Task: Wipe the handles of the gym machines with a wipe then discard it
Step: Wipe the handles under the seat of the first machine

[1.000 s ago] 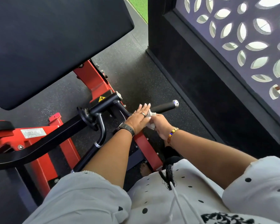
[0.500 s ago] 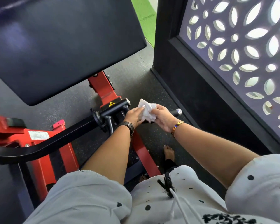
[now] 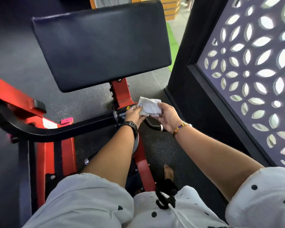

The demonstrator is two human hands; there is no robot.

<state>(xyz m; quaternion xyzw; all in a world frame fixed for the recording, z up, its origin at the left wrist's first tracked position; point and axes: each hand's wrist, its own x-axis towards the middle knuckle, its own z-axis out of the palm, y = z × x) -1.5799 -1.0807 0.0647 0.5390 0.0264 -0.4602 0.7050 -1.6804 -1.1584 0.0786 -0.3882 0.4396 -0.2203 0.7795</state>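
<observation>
Wipe (image 3: 149, 106) held in both hands, just above the machine handle (image 3: 154, 126).
Left hand (image 3: 135, 114) pinches the wipe's 9 o'clock edge with curled fingers; right hand (image 3: 167, 117) grips its 3 o'clock edge, thumb on top. The wipe is white and partly unfolded. The black handle shows at 6 o'clock of it, between the wrists. Black pad (image 3: 97, 46) at 12 o'clock; lattice screen (image 3: 247, 71) at 3 o'clock.
</observation>
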